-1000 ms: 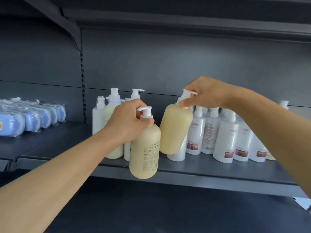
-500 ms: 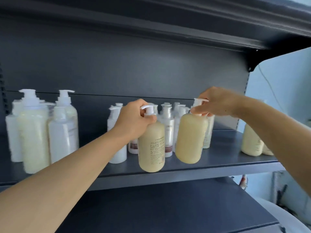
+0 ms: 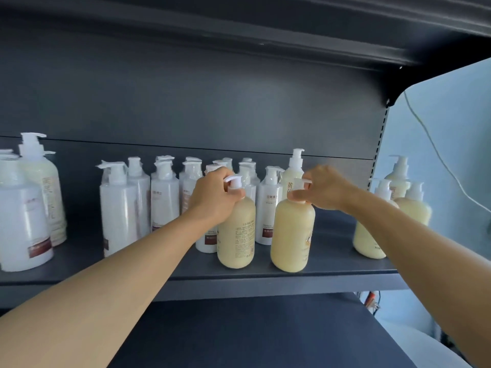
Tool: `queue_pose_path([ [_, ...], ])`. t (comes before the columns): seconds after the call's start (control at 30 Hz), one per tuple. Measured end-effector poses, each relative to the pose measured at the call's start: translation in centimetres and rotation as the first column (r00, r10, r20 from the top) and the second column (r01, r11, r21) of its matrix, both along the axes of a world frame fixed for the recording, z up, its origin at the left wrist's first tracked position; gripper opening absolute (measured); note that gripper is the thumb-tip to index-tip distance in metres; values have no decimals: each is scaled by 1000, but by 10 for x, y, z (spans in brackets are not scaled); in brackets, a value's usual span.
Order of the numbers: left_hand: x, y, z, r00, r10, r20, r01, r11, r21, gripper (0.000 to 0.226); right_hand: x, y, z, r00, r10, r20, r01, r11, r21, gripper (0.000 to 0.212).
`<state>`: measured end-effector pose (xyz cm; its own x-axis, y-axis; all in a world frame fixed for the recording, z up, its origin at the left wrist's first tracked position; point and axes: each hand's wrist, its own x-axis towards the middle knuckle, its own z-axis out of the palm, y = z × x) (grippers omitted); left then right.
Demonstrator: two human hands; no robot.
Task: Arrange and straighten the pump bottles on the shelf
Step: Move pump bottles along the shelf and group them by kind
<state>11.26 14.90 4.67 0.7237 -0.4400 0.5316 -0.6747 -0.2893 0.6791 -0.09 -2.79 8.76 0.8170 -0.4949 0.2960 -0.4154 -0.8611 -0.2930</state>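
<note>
Two bottles: cream-yellow, white pumps, near the shelf (image 3: 279, 277) front edge
Left hand (image 3: 215, 195): clamped on left bottle (image 3: 236, 235) neck
Right hand (image 3: 325, 188): clamped on right bottle (image 3: 292, 232) pump

Dark grey shelving (image 3: 265, 277), pale blue wall (image 3: 451, 128)
</note>
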Motion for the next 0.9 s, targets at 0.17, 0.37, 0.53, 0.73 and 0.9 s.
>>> queue_pose_path([
  [0.17,-4,-10,-6,999,31,-28,-33,999,-41,26,1,-4,-18,977,53,207,-88,983,163,34],
  [0.37,-15,-6,-29,971,-76,-227,69,997,-38,64,-17,-2,-61,958,84,276,-230,799,555,77],
  [0.53,-18,-4,-52,967,6,-254,19,995,97,93,-17,1,-87,969,47,241,-179,808,561,77],
  [0.73,-25,-21,-50,961,-96,-261,124,988,93,89,-30,3,-84,967,-65,245,-80,840,536,68],
  [0.9,-35,-57,-50,943,-192,-272,224,970,92,78,-58,-15,-79,952,-199,233,67,877,477,70],
])
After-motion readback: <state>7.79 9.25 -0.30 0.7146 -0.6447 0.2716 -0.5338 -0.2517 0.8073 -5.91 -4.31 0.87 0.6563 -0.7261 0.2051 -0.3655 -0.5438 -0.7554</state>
